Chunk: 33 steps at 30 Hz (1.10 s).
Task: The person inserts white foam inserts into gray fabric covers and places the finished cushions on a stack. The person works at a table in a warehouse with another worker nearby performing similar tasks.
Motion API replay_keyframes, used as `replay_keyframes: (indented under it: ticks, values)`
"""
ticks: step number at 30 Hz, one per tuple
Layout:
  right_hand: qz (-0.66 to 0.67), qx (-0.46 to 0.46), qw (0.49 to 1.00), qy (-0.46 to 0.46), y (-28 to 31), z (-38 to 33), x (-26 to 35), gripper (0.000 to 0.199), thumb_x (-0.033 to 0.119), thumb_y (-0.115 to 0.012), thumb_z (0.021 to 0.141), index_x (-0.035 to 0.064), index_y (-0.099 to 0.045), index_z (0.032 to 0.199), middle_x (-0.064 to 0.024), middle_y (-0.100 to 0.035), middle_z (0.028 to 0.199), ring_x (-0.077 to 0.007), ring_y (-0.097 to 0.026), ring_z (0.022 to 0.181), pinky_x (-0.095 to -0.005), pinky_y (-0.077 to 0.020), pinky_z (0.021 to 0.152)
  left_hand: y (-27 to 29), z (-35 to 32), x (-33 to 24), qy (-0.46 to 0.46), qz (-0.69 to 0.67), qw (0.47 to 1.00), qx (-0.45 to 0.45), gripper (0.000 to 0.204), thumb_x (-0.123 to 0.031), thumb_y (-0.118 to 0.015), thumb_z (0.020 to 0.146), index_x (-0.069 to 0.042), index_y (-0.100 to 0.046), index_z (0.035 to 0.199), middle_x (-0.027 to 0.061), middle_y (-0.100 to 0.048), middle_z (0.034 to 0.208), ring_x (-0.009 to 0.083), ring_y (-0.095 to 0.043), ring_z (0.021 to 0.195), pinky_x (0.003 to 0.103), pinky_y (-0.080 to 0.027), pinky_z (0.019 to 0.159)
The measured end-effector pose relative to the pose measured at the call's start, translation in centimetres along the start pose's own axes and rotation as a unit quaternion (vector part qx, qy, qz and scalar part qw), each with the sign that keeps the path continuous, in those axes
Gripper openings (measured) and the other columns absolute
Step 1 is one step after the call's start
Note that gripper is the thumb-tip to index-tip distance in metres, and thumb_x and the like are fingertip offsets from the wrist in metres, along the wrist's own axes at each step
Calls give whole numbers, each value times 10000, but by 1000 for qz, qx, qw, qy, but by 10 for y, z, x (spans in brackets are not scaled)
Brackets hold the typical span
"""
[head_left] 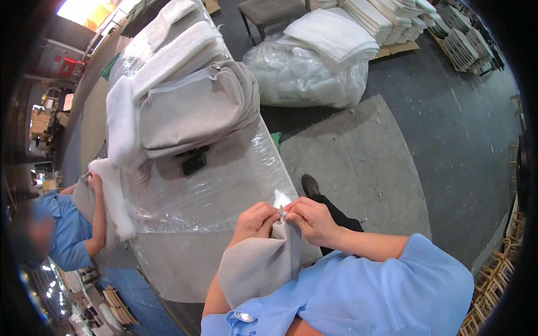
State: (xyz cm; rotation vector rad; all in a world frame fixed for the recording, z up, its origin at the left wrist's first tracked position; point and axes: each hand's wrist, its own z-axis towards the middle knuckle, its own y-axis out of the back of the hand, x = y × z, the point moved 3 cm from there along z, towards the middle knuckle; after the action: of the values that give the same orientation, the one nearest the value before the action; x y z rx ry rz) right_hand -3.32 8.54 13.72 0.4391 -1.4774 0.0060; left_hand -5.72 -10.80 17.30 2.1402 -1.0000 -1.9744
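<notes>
A grey fabric cover [255, 269] hangs in front of my blue shirt, draped over my left forearm. My left hand [250, 222] pinches its gathered upper edge. Right beside it, my right hand [314, 223] grips the same edge, the fingertips of both hands nearly meeting. Between them a tuft of white padding [281, 198] pokes out of the cover. Both hands are closed, just over the near right edge of the film-covered table [224, 193]. The inside of the cover is hidden.
Stacked grey covers [190, 115] and white padding sheets [174, 59] lie on the table, near a small black object [194, 163]. At the left, a co-worker [67, 224] handles another grey cover. A plastic-wrapped bundle [308, 73] and a chair [272, 12] stand beyond the table.
</notes>
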Motion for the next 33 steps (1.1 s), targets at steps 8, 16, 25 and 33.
replay_keyframes:
  ticks: [8,16,25,33]
  values:
    - [50,-6,994,-94,-5,24,-20,208,183,-645,1021,-10,-709,976,-136,-668,949,-295,-663,836,-380,-522,747,-5,21,20,166,-35,985,-12,134,-111,-725,938,17,-687,920,113,-643,799,198,-597,716,340,-483,657]
    - [97,33,971,-217,-22,33,-59,320,284,-623,1057,-18,-718,1010,-94,-647,1019,-192,-647,870,-320,-525,704,-1,42,54,257,-125,948,138,240,-225,-649,1021,-7,-670,925,12,-621,795,98,-545,751,303,-475,679]
    - [214,134,867,-430,-47,19,-100,432,411,-537,1098,27,-716,1017,-45,-619,731,-150,-593,572,-329,-529,560,-31,23,107,305,-280,901,130,231,-254,-613,1061,-44,-663,980,-17,-641,852,74,-568,781,289,-494,692]
    - [316,21,865,-389,-28,-39,-110,372,369,-470,1138,73,-689,1086,36,-637,859,-66,-560,730,-276,-479,657,-99,28,108,154,-88,979,101,261,-253,-618,1000,-3,-662,937,190,-717,870,309,-682,790,430,-518,720]
